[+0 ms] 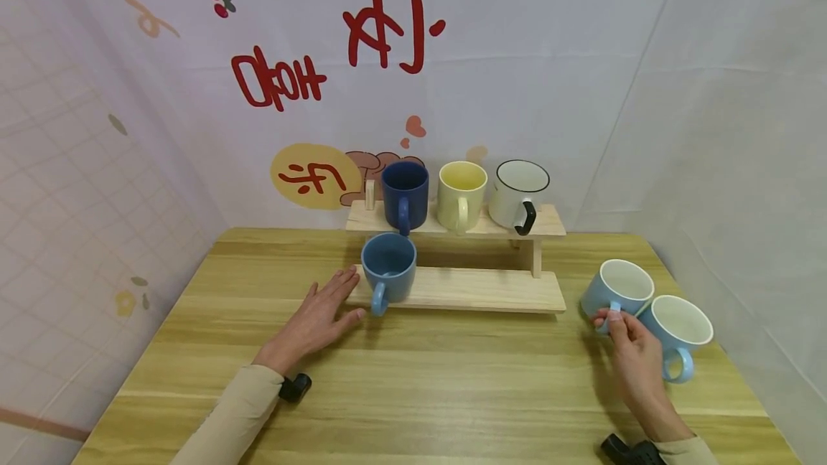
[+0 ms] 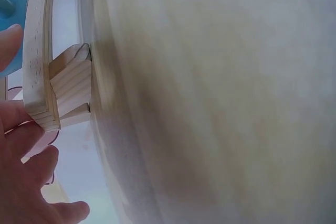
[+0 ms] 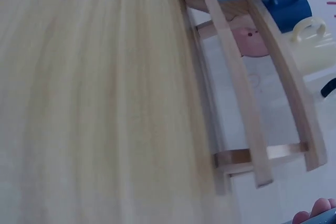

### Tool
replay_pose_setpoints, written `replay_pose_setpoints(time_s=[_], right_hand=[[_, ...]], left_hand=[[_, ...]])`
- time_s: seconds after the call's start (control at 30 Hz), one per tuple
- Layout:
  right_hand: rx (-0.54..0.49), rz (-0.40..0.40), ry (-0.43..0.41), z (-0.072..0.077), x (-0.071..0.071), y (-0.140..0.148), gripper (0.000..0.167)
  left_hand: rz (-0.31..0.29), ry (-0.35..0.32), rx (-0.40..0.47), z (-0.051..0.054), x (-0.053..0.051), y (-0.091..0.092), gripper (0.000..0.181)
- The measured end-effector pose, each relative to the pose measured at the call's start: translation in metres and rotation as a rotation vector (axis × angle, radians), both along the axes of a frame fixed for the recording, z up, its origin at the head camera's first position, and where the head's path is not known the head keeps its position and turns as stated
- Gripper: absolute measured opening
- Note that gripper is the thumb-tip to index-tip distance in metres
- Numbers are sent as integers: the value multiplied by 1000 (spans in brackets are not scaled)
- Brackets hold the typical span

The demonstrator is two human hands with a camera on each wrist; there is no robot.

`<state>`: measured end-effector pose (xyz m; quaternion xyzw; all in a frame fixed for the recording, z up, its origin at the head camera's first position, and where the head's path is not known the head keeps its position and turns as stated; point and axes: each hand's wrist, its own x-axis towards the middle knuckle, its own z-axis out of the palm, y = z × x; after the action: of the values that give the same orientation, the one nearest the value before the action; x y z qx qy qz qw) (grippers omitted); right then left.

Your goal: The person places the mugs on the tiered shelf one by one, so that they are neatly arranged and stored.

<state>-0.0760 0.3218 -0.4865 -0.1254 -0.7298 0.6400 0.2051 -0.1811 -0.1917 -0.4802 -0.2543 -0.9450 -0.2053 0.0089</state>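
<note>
My left hand point(image 1: 310, 325) rests against the left end of a two-tier wooden rack point(image 1: 487, 289), fingers extended. The left wrist view shows its fingertips touching the lower board point(image 2: 38, 66). Right beside that hand, a grey-blue mug point(image 1: 395, 284) stands on the lower board, handle toward me. Far to the right, my right hand point(image 1: 636, 364) pinches the handle of a light blue mug point(image 1: 596, 298) with a white inside. A second light blue mug point(image 1: 668, 341) stands close by on its right. Only fingertips point(image 3: 319, 207) of the right hand show in the right wrist view.
On the rack's upper board stand a dark blue mug point(image 1: 404, 199), a yellow mug point(image 1: 460, 192) and a white mug point(image 1: 513, 199) with a black rim and handle. The wooden table point(image 1: 452, 386) meets a printed white cloth point(image 1: 530, 106) behind and at both sides.
</note>
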Motion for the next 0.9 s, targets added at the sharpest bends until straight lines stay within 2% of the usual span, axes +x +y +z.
replay_pose_setpoints(time_s=[0.17, 0.23, 0.4, 0.5, 0.67, 0.9], right_hand=[[-10, 22, 49, 14, 7, -8, 32], [35, 29, 39, 21, 9, -13, 32], [233, 60, -14, 36, 16, -26, 39], [280, 87, -19, 42, 17, -33, 41], [277, 138, 7, 48, 18, -47, 38], [160, 241, 83, 54, 16, -66, 30]], left_hand=[[3, -1, 2, 2, 1, 0, 78], [1, 0, 3, 3, 1, 0, 78], [2, -14, 1, 3, 1, 0, 78], [2, -24, -3, 3, 1, 0, 78], [7, -29, -2, 2, 1, 1, 78], [12, -29, 3, 3, 0, 2, 77]])
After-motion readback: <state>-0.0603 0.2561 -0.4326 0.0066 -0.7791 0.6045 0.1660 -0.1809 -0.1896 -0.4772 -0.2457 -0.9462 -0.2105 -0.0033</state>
